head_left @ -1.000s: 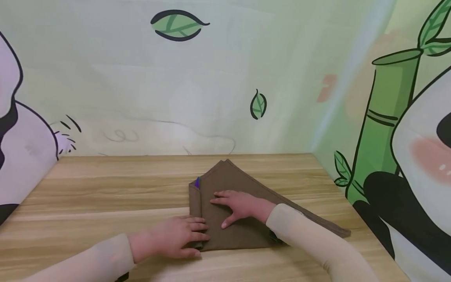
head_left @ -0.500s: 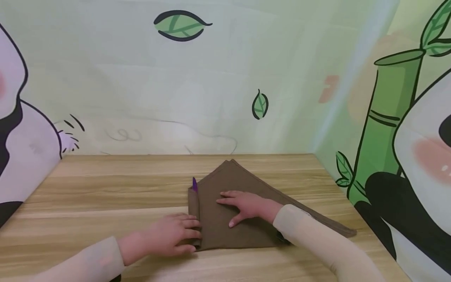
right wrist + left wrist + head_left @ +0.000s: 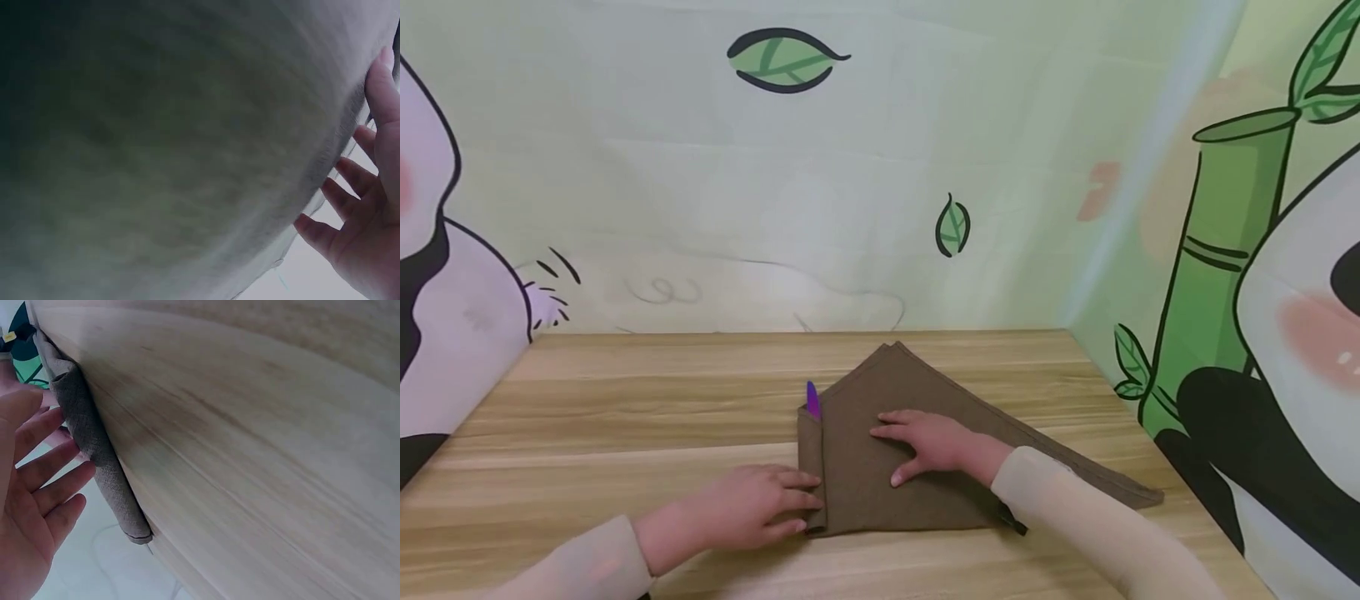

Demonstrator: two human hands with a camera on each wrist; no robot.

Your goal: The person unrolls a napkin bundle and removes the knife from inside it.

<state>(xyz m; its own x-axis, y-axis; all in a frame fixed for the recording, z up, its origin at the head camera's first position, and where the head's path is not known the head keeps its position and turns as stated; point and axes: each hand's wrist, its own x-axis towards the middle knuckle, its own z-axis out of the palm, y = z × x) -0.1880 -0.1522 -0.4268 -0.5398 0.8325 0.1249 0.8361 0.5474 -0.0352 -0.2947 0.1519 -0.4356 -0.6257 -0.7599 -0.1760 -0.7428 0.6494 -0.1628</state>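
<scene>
Head view: brown cloth point(image 3: 880, 492) lies under right hand point(image 3: 936, 442), beside left hand point(image 3: 741, 512).

The head view looks forward and down from above the near edge of the worktop point(image 3: 625, 400), toward the wall. The left wrist view skims the worktop close up beside the left hand point(image 3: 28, 506). The right wrist view presses near the brown cloth point(image 3: 162, 144). All three share that cloth.
</scene>
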